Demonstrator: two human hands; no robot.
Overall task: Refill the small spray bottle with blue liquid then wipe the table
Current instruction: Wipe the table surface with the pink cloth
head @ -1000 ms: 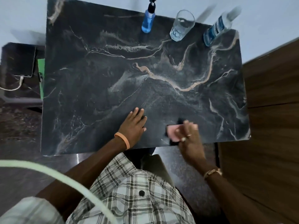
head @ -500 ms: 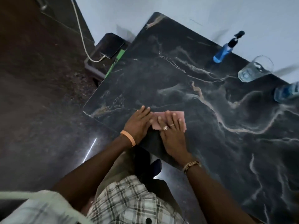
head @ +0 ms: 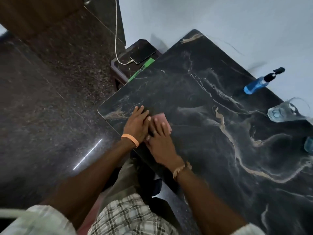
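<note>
Pink cloth (head: 163,118) swept from right edge toward worktop (head: 211,150) left corner; right hand (head: 159,139) fingers straight, pressing it; left hand (head: 136,125) flat alongside, holding nothing. Wiping underway.

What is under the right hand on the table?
A pink cloth, pressed flat on the table by the right hand. Only its far edge shows; the hand covers the rest.
</note>
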